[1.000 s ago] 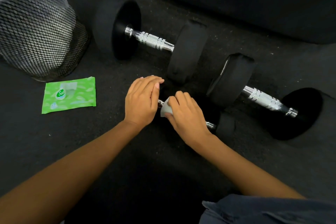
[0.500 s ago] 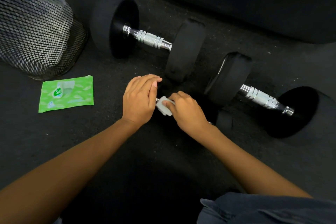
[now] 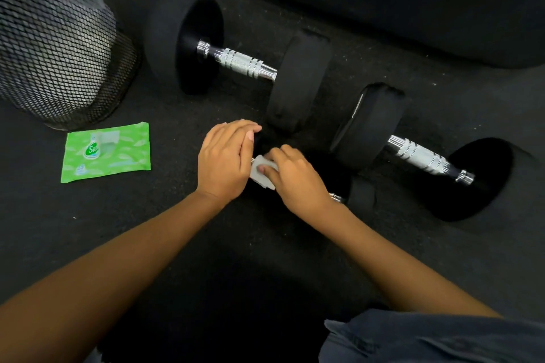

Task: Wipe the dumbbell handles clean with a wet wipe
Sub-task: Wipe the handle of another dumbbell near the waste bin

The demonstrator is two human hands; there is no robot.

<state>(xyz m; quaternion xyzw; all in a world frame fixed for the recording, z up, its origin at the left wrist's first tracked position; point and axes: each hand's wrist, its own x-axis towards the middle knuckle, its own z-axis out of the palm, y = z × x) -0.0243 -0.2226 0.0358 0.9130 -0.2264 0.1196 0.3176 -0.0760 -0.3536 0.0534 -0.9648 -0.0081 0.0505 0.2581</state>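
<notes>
Three black dumbbells with chrome handles lie on the dark floor. The nearest, smallest dumbbell (image 3: 361,196) is mostly hidden under my hands. My right hand (image 3: 298,181) grips a folded white wet wipe (image 3: 261,174) wrapped around its handle. My left hand (image 3: 225,160) rests with straight fingers over the small dumbbell's left weight. A large dumbbell (image 3: 244,63) lies behind, and another large dumbbell (image 3: 421,158) lies to the right, both untouched.
A green wet wipe pack (image 3: 106,152) lies flat on the floor at the left. Behind it stands a black mesh bin (image 3: 56,44). A black padded bench (image 3: 413,3) with a white label runs across the top right. Dark clothing (image 3: 427,339) shows at the bottom right.
My right hand has slid the wipe leftward along the small handle toward my left hand, baring the handle's right end. My left hand has stayed put.
</notes>
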